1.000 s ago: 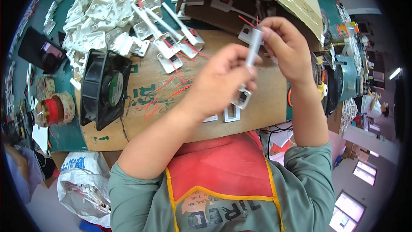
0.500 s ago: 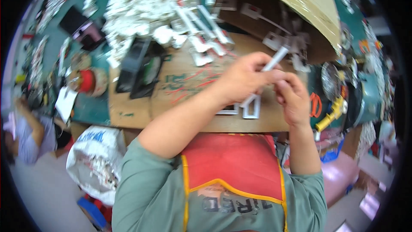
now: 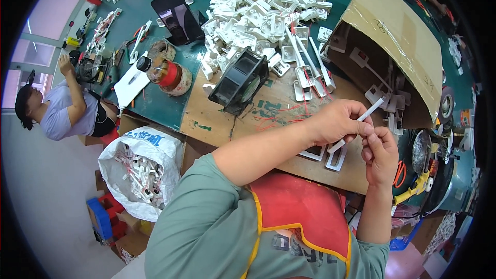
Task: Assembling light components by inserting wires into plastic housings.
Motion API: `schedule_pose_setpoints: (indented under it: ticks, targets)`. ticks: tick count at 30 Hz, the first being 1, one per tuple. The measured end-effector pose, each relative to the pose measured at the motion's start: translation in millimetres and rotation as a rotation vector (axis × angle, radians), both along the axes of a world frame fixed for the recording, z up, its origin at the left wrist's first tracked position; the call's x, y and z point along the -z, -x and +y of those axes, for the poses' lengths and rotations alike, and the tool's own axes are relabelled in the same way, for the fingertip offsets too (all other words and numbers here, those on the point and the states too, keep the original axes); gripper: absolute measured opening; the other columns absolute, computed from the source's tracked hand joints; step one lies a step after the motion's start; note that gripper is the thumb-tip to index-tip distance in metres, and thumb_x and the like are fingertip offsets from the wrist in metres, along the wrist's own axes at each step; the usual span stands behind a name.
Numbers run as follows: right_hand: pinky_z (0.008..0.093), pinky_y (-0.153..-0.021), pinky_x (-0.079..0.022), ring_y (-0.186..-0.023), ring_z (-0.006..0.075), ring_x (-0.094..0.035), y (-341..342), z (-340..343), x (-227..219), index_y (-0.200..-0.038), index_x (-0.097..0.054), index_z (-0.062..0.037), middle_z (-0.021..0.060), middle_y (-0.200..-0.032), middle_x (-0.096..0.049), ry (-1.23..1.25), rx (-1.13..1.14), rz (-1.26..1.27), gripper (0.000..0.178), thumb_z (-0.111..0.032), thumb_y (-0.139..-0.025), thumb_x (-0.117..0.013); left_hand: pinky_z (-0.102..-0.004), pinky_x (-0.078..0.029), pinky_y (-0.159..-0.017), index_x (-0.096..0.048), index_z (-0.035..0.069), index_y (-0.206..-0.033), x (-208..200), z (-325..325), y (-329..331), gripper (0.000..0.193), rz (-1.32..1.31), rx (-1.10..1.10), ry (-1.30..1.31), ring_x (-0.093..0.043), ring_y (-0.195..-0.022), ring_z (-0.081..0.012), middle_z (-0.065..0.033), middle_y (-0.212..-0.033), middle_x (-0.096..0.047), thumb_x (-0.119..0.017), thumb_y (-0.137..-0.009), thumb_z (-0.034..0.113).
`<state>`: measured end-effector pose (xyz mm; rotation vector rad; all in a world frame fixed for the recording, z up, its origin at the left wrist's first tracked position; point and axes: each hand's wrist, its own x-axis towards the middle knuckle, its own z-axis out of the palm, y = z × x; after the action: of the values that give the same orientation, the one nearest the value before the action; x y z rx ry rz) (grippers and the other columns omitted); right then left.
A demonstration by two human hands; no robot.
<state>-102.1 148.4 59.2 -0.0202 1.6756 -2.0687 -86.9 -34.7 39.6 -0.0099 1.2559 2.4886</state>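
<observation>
My left hand [image 3: 342, 124] grips a slim white plastic bar [image 3: 373, 107], which slants through its fingers with both ends sticking out. Close against it, my right hand [image 3: 381, 156] has its thumb and fingertips pinched together; whatever they hold is hidden. Beneath the hands, white rectangular plastic frames [image 3: 337, 160] lie near the front edge of the wooden board [image 3: 212, 119]. Farther up the board, long white plastic pieces with red wires [image 3: 305, 67] point away from me.
A small black fan [image 3: 240, 80] stands left of the hands, with a glass jar [image 3: 173, 77] beyond it. White parts form a large pile [image 3: 263, 10]. An open cardboard box [image 3: 398, 36] stands right. Low left are a sack of parts [image 3: 139, 170] and another person [image 3: 62, 103].
The view has swung, so the bench and hands appear farther right and lower, and the picture is sharper. My hands remain together around the white bar.
</observation>
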Motion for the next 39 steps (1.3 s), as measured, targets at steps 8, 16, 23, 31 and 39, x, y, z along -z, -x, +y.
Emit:
schedule_pose_setpoints:
  ticks: [8, 16, 23, 31, 39]
  targets:
    - [0.0177, -0.054, -0.037, -0.062, 0.0033, -0.048, -11.0, 13.2, -25.0, -0.100, -0.065, 0.0002, -0.0010, -0.075, -0.059, -0.356, -0.229, 0.083, 0.016, -0.013, -0.093, -0.059, -0.0202, -0.041, -0.045, -0.057, 0.005, -0.088, -8.6, -5.7, -6.0, 0.012, 0.029, -0.121, 0.181, -0.051, -0.053, -0.0071, -0.0018, -0.068, -0.057, -0.067, -0.087, 0.012]
    - [0.0186, -0.050, -0.037, -0.057, 0.0030, -0.048, -47.2, 65.8, -16.5, -0.096, -0.065, 0.0015, 0.0001, -0.071, -0.061, -0.442, -0.135, 0.004, 0.014, -0.011, -0.091, -0.061, -0.0211, -0.039, -0.048, -0.056, 0.005, -0.088, -4.2, 0.3, -1.8, 0.013, -0.023, -0.212, 0.043, -0.050, -0.054, -0.0084, -0.0042, -0.071, -0.058, -0.067, -0.087, 0.011]
    - [0.0179, -0.046, -0.038, -0.052, 0.0027, -0.048, -58.9, 93.2, -15.8, -0.093, -0.065, 0.0019, 0.0023, -0.069, -0.064, -0.423, -0.107, -0.072, 0.012, -0.009, -0.091, -0.060, -0.0236, -0.041, -0.049, -0.055, 0.006, -0.088, -1.9, -2.1, 0.9, 0.011, -0.053, -0.224, -0.045, -0.049, -0.052, -0.0108, -0.0066, -0.072, -0.058, -0.065, -0.089, 0.010]
    - [0.0200, -0.052, -0.046, -0.057, 0.0070, -0.056, -63.8, 107.1, -13.4, -0.089, -0.064, 0.0031, 0.0053, -0.073, -0.066, -0.396, -0.144, -0.153, 0.010, -0.007, -0.090, -0.060, -0.0239, -0.039, -0.049, -0.056, 0.006, -0.089, 1.6, -10.6, 3.0, 0.011, -0.100, -0.298, -0.097, -0.047, -0.051, -0.0098, -0.0058, -0.071, -0.058, -0.065, -0.089, 0.012]
    - [0.0193, -0.052, -0.047, -0.056, 0.0075, -0.058, -65.9, 125.3, -7.2, -0.089, -0.064, 0.0033, 0.0062, -0.073, -0.066, -0.358, -0.131, -0.204, 0.011, -0.007, -0.088, -0.063, -0.0255, -0.040, -0.050, -0.057, 0.005, -0.087, 1.3, -13.7, 8.4, 0.012, -0.081, -0.289, -0.136, -0.047, -0.050, -0.0106, -0.0063, -0.070, -0.059, -0.067, -0.088, 0.012]
